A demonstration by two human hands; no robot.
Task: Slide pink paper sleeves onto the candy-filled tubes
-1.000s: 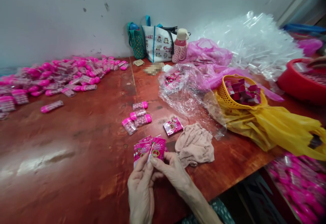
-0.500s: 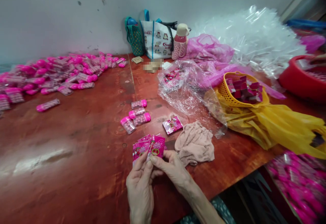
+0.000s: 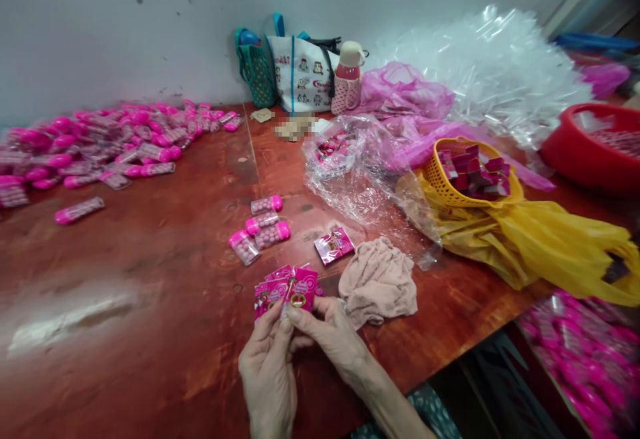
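Note:
Both hands meet near the table's front, thumbs pressed together at the lower edge of pink printed packets. My left hand (image 3: 270, 359) is closed on a fanned bunch of pink packets (image 3: 270, 291). Between the thumb and fingers of my right hand (image 3: 333, 336) is one pink packet (image 3: 302, 287), overlapping the bunch. Just beyond them lies a small stack of pink packets (image 3: 334, 246), beside a crumpled beige cloth (image 3: 379, 280). Several clear tubes with pink caps, filled with small pink balls, form a little group (image 3: 270, 234) farther back.
A large pile of pink-capped tubes (image 3: 100, 142) covers the back left. At right stand a yellow basket (image 3: 440, 172) of folded pink pieces on a yellow bag (image 3: 560, 239) and a red basin (image 3: 565, 146). Clear plastic (image 3: 370, 186) spreads mid-table; a bag (image 3: 303, 79) and bottle (image 3: 349, 79) stand behind.
The view has shifted slightly, so everything sits a little farther left. Both hands keep their grip on the packets, with hardly any movement between them.

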